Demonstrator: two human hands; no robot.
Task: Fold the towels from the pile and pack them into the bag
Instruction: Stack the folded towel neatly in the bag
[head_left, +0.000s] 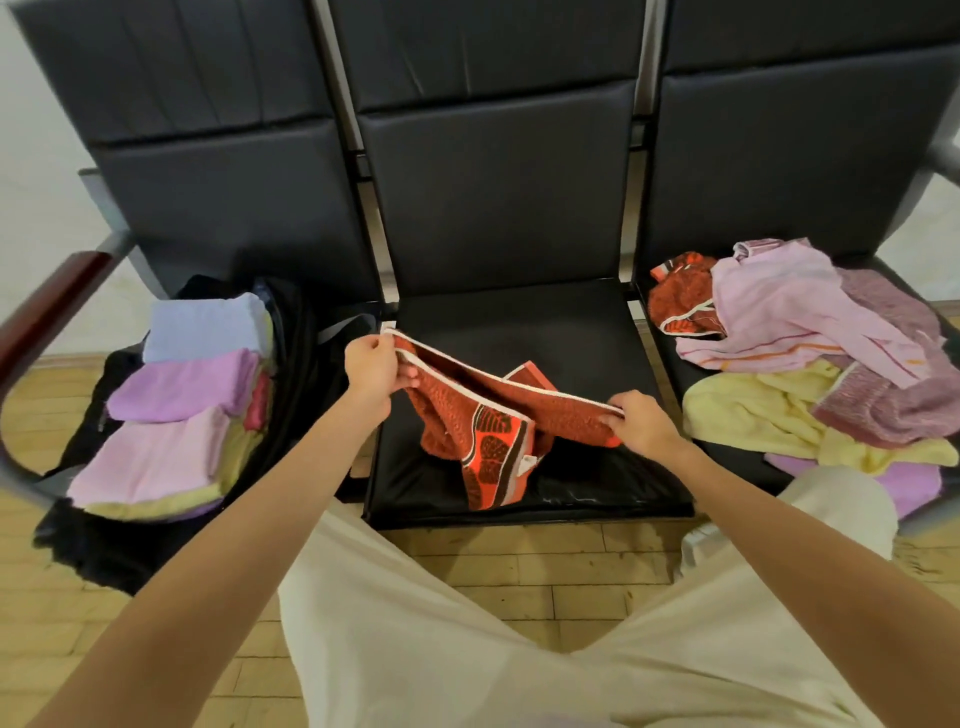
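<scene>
**Orange towel stretched over the middle seat**

Seen from the head view: a bench (498, 218) of three black padded seats, taken here with the middle seat (524, 332) as the landmark.

Above the front half of the middle seat: an orange patterned towel (483, 415) with a white border, held up by its top edge. Left hand (371, 371) at the left end of that edge, fingers (410, 374) curled round the cloth in a pinch. Right hand (641, 423) at the right end, fingers likewise closed on the edge. Between the two hands the white border runs nearly taut, sloping down toward the right hand. Below it the rest of the cloth hangs bunched and twisted, its lower end touching the seat cushion near the front.

Left of the middle seat: an open black bag (296, 353) lying on the neighbouring seat, with folded towels (182, 395) packed inside, pale blue at the back, then lilac, then pink, with yellow and purple edges showing beneath and at the side.

Right of the middle seat: an unfolded pile of towels (810, 358) on the third seat, pink and mauve on top, yellow under them, a purple one at the front edge, and a second orange patterned towel (683, 296) at the pile's near-left corner.

In front of the middle seat: pale trousers (467, 634) and a wooden block floor (545, 561).
</scene>
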